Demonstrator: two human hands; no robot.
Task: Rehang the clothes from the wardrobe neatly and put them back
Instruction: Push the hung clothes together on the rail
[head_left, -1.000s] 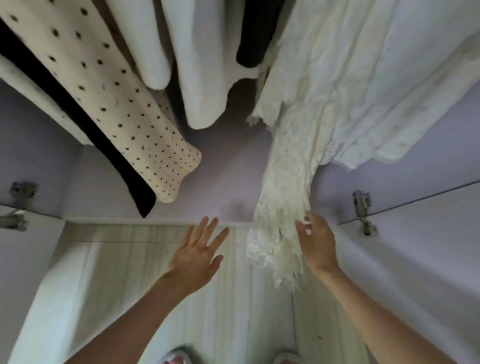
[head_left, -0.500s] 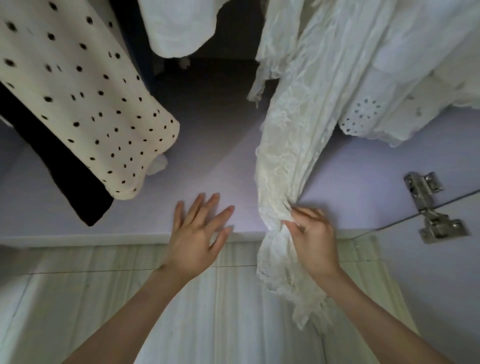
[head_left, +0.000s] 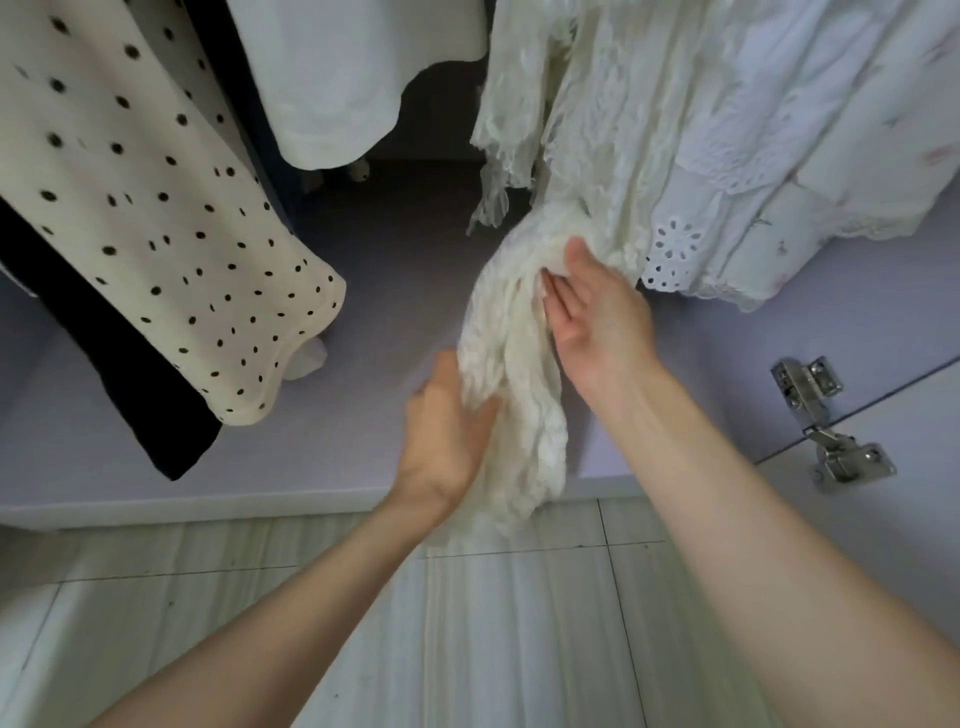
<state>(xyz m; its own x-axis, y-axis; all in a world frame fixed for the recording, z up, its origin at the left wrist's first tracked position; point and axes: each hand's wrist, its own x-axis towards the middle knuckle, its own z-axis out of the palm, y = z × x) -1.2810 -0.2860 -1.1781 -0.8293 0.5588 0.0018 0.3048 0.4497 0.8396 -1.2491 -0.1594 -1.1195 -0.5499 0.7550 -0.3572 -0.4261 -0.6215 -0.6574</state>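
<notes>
A long cream lace garment (head_left: 524, 364) hangs from above inside the wardrobe, its lower part bunched into a rope. My left hand (head_left: 447, 431) grips the bunch from the left, low down, fingers hidden behind the fabric. My right hand (head_left: 592, 317) is higher on the right side, thumb pressed into the lace and fingertips tucked into the folds, palm showing. The garment's tail hangs down past the wardrobe's front edge. To its right hangs a white eyelet-trimmed garment (head_left: 737, 208).
At the left hang a cream polka-dot garment (head_left: 171, 218) and a black one (head_left: 119, 374); a plain white garment (head_left: 332, 88) hangs at the top middle. The lilac wardrobe floor (head_left: 395, 291) lies below. A metal door hinge (head_left: 826, 415) sits at the right. Pale floor tiles (head_left: 467, 623) are underfoot.
My left hand moved right from open air and took hold of the lace bunch. My right hand slid up the garment. The view came closer to the wardrobe.
</notes>
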